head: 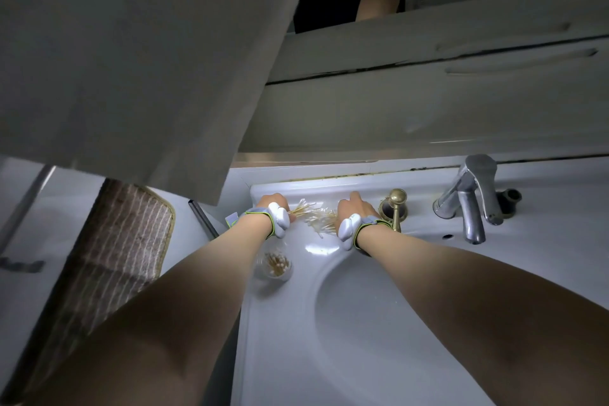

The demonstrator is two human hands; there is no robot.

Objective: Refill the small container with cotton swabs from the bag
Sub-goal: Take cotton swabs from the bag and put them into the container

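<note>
A clear bag of wooden-stemmed cotton swabs (321, 219) lies on the back ledge of the white sink (329, 339), between my two hands. My left hand (273, 202) is closed on a bunch of swabs (301, 208) that fan out to the right of it. My right hand (354, 208) rests on the bag's right end, fingers curled over it. The small clear round container (276, 265) stands on the sink rim beside my left forearm, nearer to me, with some swabs inside.
A brass drain knob (395, 208) stands just right of my right hand. A chrome faucet (471, 198) is farther right. An open cabinet door (131, 59) hangs overhead at left. A striped towel (115, 241) lies left of the sink.
</note>
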